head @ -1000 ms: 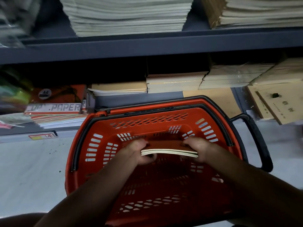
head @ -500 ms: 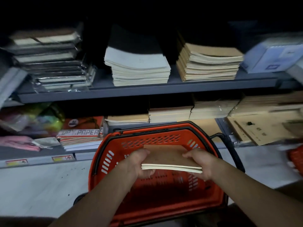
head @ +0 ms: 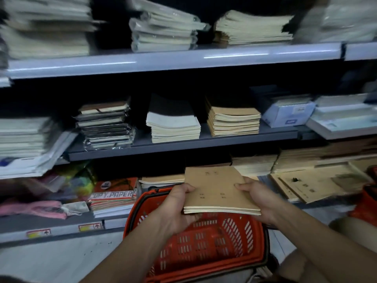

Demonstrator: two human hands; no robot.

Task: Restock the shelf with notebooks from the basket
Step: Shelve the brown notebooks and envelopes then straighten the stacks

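the left hand [head: 179,203] grips the left edge of a thin stack of brown notebooks [head: 216,190], thumb curled over the top cover and fingers wrapped underneath. the right hand [head: 258,199] grips the stack's right edge the same way, thumb lying on the cover near the far corner. the notebooks are held nearly flat, cream page edges facing the person, above the far rim of the red basket [head: 204,242] and in front of the bottom shelf. small dark print marks the top cover but is too small to read.

the basket stands on the pale floor [head: 51,260] just below the hands, its slotted walls showing; what lies in it cannot be made out. behind it, on the bottom shelf, sits a pack marked copy paper [head: 113,196], with a pink bundle [head: 34,208] further left and flat brown covers [head: 306,184] to the right. on the middle shelf [head: 183,149] a stack of brown notebooks [head: 233,121] stands beside a pale stack [head: 173,125], with plastic-wrapped dark books [head: 106,125] to the left and a white box [head: 287,114] to the right. the top shelf [head: 163,60] carries more blurred paper stacks.
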